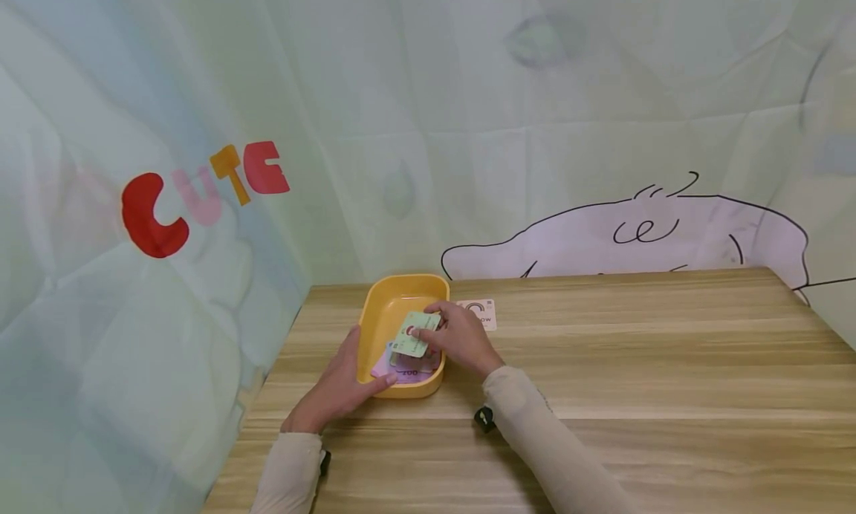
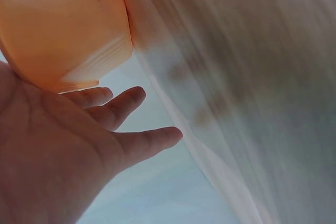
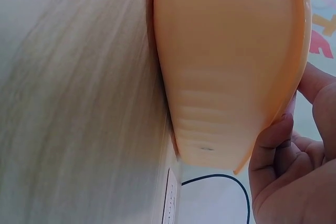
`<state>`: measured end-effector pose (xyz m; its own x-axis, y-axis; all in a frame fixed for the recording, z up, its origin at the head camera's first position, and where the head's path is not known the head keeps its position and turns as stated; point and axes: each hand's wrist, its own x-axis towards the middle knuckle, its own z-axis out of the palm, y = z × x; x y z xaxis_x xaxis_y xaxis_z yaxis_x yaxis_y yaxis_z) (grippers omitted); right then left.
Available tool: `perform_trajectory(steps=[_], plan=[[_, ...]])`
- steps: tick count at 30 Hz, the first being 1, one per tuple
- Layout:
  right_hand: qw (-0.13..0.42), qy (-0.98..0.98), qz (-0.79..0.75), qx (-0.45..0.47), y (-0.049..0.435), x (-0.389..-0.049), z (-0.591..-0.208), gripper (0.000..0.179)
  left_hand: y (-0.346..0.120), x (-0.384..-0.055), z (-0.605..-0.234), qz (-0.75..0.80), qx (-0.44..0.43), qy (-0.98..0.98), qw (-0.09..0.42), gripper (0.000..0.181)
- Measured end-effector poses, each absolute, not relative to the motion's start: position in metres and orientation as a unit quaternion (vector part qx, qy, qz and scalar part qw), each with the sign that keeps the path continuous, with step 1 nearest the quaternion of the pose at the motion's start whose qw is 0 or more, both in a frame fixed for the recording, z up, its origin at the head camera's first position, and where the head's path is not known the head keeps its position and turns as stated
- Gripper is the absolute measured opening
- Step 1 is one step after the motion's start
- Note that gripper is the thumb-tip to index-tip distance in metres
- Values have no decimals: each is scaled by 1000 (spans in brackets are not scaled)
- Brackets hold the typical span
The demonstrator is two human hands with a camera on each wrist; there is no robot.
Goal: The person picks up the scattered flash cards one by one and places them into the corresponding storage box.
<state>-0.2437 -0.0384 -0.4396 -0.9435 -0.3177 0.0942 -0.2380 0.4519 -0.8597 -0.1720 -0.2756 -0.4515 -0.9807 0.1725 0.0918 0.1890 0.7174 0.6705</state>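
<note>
My left hand [image 1: 341, 384] holds the left side of a yellow plastic tray [image 1: 444, 287], its thumb lying over the near rim. In the left wrist view, the other fingers [image 2: 149, 142] stretch along outside the tray's wall. Over the tray's inside, my right hand [image 1: 464, 339] pinches a pale green card [image 1: 421, 343] with a red picture on it, thumb on top. Below that card, purple and pink cards or notes [image 1: 401, 376] lie in the near end of the tray, partly covered. The right wrist view shows the tray's outer wall [image 3: 231, 66], which hides the green card.
A rainbow card [image 1: 488, 317] lies on the wooden table [image 1: 635, 365] just right of the tray, partly behind my right hand. Printed fabric [image 1: 428, 165] hangs along the table's back and left edges, with the word CUTE on the left side.
</note>
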Motion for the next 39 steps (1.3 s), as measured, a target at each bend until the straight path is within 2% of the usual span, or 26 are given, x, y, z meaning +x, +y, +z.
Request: perform_trajectory(steps=[10,18,25,39], plan=[[49,842,-511,-167,-38,-243,-441,57,-276,-171,-451,-353,-86,-932,2,101],[25,848,-492,-194,-39,-245,-441,47,-276,-171,-450,-355,-81,-931,-1,101],[28,851,-489,-189,-40,-245,-441,43,-277,-170,-450,-342,-62,-937,-22,114],[60,837,-520,-158,-37,-244,-438,38,-276,-171,-450,-352,-71,-933,-9,104]])
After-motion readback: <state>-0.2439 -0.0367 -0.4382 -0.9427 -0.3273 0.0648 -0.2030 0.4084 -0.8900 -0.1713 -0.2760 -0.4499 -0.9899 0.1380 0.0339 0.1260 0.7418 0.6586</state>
